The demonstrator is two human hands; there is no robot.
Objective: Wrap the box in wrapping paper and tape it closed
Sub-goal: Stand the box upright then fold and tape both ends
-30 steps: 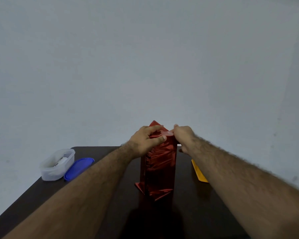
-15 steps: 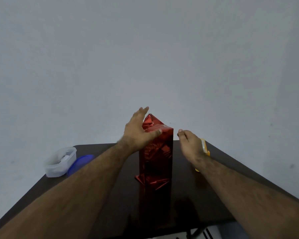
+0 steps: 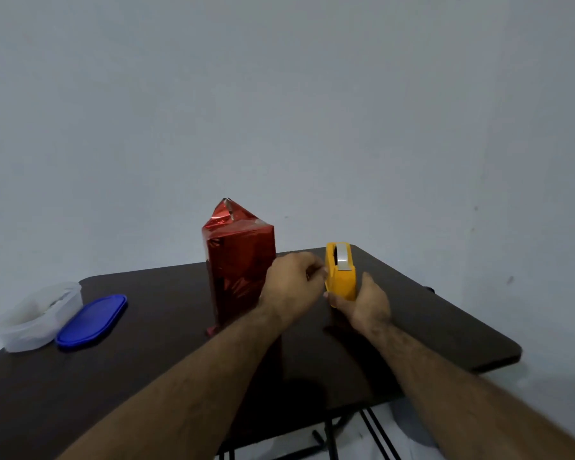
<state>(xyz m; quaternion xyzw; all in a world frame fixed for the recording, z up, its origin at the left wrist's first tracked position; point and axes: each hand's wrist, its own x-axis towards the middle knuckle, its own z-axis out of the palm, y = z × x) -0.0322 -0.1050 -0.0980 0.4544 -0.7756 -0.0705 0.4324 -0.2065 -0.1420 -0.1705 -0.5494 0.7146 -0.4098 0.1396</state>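
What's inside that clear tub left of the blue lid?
Through the clear tub's cloudy wall, only a pale, blurred shape shows; what it is cannot be told. The blue lid lies beside it.

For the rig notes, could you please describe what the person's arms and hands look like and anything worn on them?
Both forearms are bare and hairy, with no sleeves in view. The left hand and the right hand wear no gloves. No watch, bracelet or ring shows on the visible sides, and no cables or markings are attached to either arm.

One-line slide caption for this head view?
Right hand grips the yellow tape dispenser, left hand at its edge, beside the upright red-wrapped box.
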